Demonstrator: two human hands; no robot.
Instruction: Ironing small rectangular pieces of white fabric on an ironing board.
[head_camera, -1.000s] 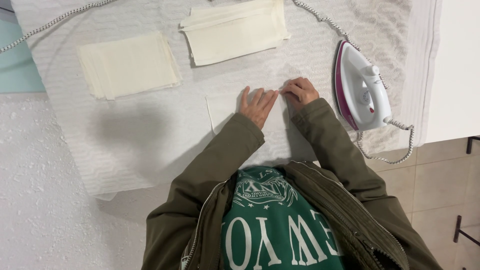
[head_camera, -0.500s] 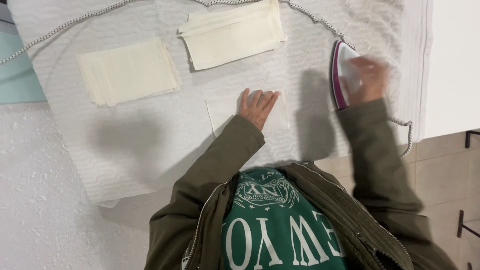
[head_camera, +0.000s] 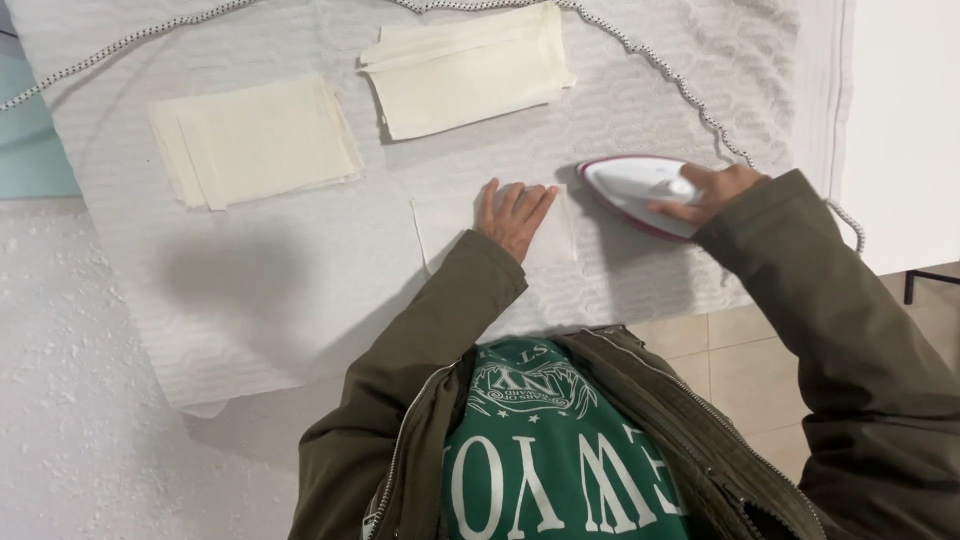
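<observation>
Fabric piece (head_camera: 455, 220), a pale cream rectangle, lies flat on the white padded cover (head_camera: 300, 290) under your left hand (head_camera: 515, 215), fingers spread and pressing, closed on nothing. Your right hand (head_camera: 715, 190) wraps the handle of the white-and-magenta iron (head_camera: 635, 190), its tip just beside the piece's right edge. Two cream stacks (head_camera: 255, 140) lie beyond.

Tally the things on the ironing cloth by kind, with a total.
Stacks of cream fabric pieces: 2
Single fabric piece under the left hand: 1
Iron held by the right hand: 1
Iron cord: 1
Total: 5
</observation>
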